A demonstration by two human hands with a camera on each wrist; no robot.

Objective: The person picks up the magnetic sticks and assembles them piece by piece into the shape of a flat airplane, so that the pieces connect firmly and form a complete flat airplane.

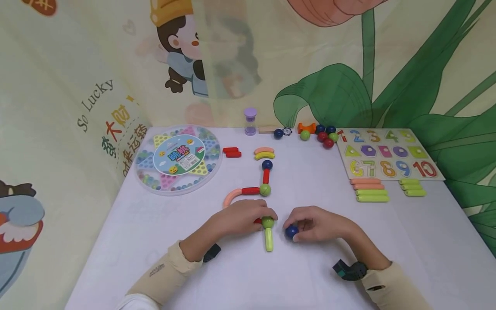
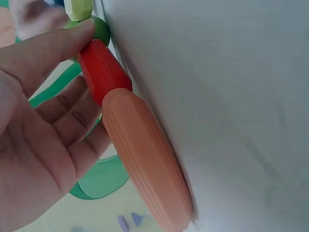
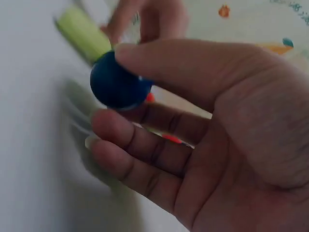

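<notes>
My left hand (image 1: 241, 217) pinches a green ball (image 1: 268, 222) that joins a light-green stick (image 1: 269, 241) and a red stick (image 2: 104, 67). In the left wrist view, the red stick meets a curved salmon stick (image 2: 145, 154). The chain runs on, partly under the hand, through another red stick (image 1: 250, 190) and a second green ball (image 1: 265, 190) to an upright red stick (image 1: 266, 175) and a blue ball (image 1: 267, 165). To the right, my right hand (image 1: 319, 224) holds a loose blue ball (image 3: 118, 82) between thumb and fingers, a short gap from the light-green stick.
Loose red sticks (image 1: 232, 154) and curved sticks (image 1: 264, 155) lie beyond the chain. At the left is a round bead box (image 1: 139, 181); at the right, a number board (image 1: 342, 153) with straight sticks (image 1: 372, 198) before it. Several balls (image 1: 328, 143) and an hourglass (image 1: 250, 120) stand behind.
</notes>
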